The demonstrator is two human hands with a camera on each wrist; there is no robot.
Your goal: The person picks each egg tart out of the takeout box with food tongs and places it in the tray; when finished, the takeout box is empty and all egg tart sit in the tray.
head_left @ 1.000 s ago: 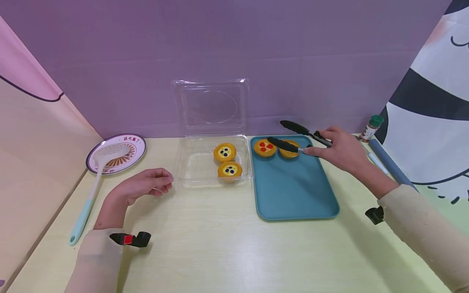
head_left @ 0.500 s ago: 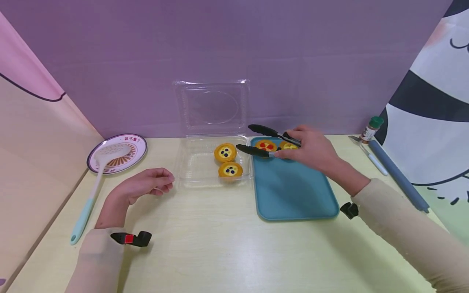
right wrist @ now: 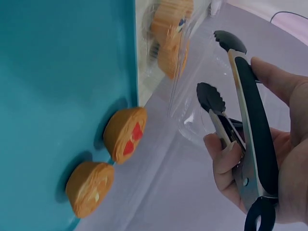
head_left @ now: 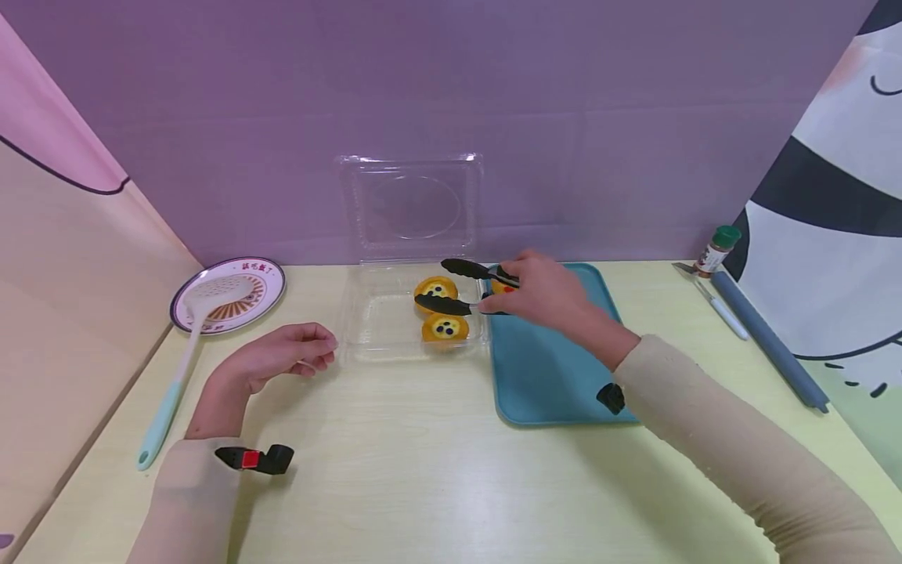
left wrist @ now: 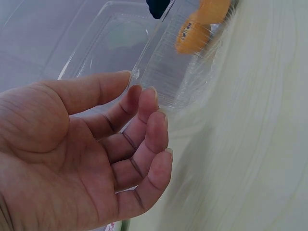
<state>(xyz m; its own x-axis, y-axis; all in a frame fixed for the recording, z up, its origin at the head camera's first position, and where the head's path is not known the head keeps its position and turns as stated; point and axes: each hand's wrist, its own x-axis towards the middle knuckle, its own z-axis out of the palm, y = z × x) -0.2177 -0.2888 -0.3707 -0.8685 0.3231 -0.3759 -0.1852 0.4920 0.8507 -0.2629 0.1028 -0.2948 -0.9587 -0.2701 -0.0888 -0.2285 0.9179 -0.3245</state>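
Observation:
My right hand grips black-tipped metal tongs. The tongs' jaws are spread, with nothing seen between them in the right wrist view. In the head view they reach over a clear hinged plastic box, partly covering the rear of two blueberry-topped egg tarts inside it. On the blue tray are a red-topped tart and a yellow-topped one; the right hand hides most of both in the head view. Near the box's left front corner, my left hand has loosely curled fingers and holds nothing.
The box lid stands up against the purple backdrop. Far left, a skimmer leans on a patterned plate. Along the right lie a dark blue roll and a white-handled utensil, beside a green-capped jar.
My right hand has carried the tongs leftward, from above the tray's tarts to over the plastic box. The left hand and the tarts in the box stay where they were.

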